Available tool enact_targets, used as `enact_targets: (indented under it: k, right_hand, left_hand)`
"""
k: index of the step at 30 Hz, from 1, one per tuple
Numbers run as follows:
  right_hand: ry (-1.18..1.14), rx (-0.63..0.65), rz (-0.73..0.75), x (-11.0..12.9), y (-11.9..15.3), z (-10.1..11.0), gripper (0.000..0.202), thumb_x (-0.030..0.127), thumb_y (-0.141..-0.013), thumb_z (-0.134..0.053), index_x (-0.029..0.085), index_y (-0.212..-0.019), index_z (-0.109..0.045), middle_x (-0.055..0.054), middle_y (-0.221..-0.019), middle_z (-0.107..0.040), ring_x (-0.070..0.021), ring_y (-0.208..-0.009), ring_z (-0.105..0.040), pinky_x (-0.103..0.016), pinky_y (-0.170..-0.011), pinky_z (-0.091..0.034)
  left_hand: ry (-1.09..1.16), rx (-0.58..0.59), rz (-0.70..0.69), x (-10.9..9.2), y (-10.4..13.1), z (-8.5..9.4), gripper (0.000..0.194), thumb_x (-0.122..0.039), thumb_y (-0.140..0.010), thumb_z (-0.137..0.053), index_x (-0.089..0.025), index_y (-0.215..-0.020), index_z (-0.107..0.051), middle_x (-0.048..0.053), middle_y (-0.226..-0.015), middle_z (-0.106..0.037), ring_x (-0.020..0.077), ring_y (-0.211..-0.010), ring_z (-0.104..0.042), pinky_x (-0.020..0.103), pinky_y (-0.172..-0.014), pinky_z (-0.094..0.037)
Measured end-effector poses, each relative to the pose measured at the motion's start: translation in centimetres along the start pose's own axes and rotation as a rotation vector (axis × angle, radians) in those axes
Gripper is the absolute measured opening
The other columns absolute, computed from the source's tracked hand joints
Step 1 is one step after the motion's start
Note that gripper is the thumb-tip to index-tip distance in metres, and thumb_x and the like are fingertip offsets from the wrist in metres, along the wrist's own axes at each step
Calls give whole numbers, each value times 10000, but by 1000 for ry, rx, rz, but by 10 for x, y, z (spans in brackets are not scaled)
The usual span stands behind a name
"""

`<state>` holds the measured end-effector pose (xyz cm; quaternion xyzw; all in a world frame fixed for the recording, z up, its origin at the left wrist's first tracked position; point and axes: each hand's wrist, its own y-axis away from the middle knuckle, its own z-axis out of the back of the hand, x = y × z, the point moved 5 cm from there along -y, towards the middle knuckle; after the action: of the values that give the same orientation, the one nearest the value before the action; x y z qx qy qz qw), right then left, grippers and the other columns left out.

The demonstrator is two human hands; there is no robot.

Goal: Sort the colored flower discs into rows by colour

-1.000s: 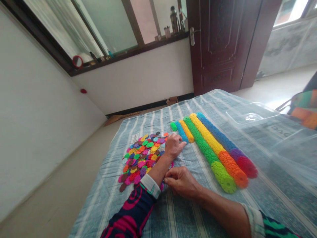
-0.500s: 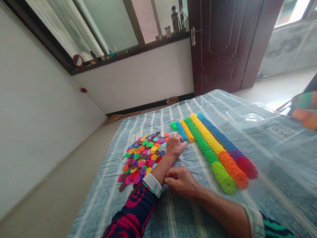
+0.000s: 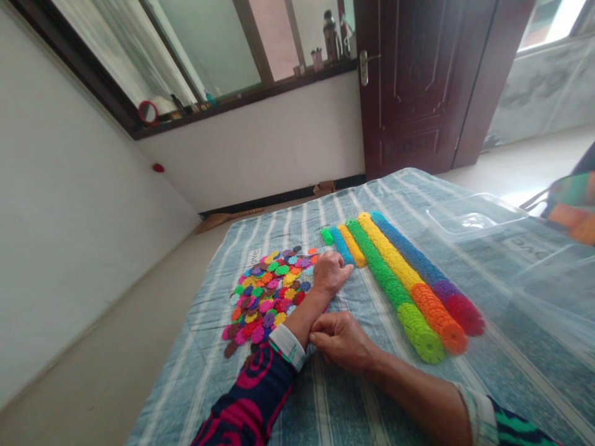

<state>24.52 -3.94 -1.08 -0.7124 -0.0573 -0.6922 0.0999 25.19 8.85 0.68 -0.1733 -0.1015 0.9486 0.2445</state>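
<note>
My left hand (image 3: 331, 272) is closed, knuckles up, at the near end of a short blue row of interlocking plastic discs (image 3: 342, 246). Its curled fingers are turned away, so whether it grips a disc is hidden. Below it, my right hand (image 3: 344, 342) is closed in a pinch beside my left wrist; what it holds, if anything, cannot be seen. To the left lies a loose pile of many-coloured notched discs (image 3: 267, 291), partly covered by my left forearm. A short yellow row (image 3: 352, 246) and a small green stack (image 3: 327, 236) flank the blue one.
Long joined rows stand to the right: green (image 3: 376, 269), yellow to orange (image 3: 395, 266), and blue to red (image 3: 413, 257). Beyond them are a clear plastic tub (image 3: 474, 217) and another clear container (image 3: 553, 279). A striped cloth (image 3: 195, 353) covers the surface.
</note>
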Motion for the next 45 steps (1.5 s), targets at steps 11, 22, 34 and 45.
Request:
enact_targets:
  k: [11,22,34,45]
  right_hand:
    - [-19,23,-36,-2,1,-2,134,168,-740,-512,156,-626,-580,61,-439,-465,-68,-384,-412,-174,-391,-282]
    - [-7,32,-82,-9,8,-3,157,257,-761,-533,157,-664,-603,58,-435,-433,-71,-394,-381,-185,-395,-262]
    - [5,35,-121,-11,11,-4,232,367,-772,-545,163,-684,-609,53,-438,-440,-74,-381,-393,-196,-389,-257]
    - [18,41,-122,-7,12,-4,249,382,-768,-545,157,-685,-612,46,-434,-455,-81,-386,-408,-198,-393,-270]
  left_hand:
    - [-9,-56,-49,4,5,10,166,-305,-729,-651,-174,-634,-613,41,-722,-619,167,-773,-565,285,-767,-420]
    - [-335,14,362,150,12,95,200,-215,-785,-496,-208,-833,-689,48,-939,-701,176,-914,-613,243,-791,-428]
    - [-220,144,83,138,80,74,260,-245,-849,-441,-192,-1015,-634,74,-1022,-671,176,-1000,-597,278,-899,-420]
    - [-342,69,582,216,45,124,253,-178,-793,-472,-168,-874,-711,92,-997,-706,200,-949,-623,249,-770,-434]
